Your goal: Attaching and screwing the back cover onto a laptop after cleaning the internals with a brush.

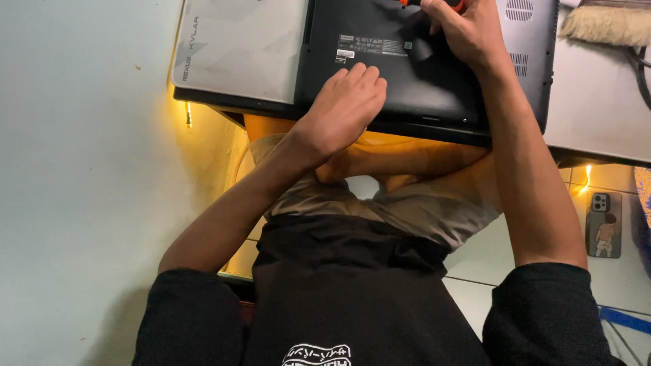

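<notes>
A black laptop (407, 74) lies upside down on a low table, its underside with a label facing up. My left hand (346, 105) rests flat on the laptop's near edge, fingers together, holding nothing. My right hand (464, 30) is at the top of the view, closed around an orange-handled tool (434, 3) whose tip I cannot see. I sit cross-legged under the table, my knees and feet showing below its edge.
A grey mat (237, 47) covers the table's left part. A tan brush (603, 24) and a black cable (641, 71) lie at the top right. A phone in a pictured case (603, 224) lies on the tiled floor at right. A pale wall fills the left side.
</notes>
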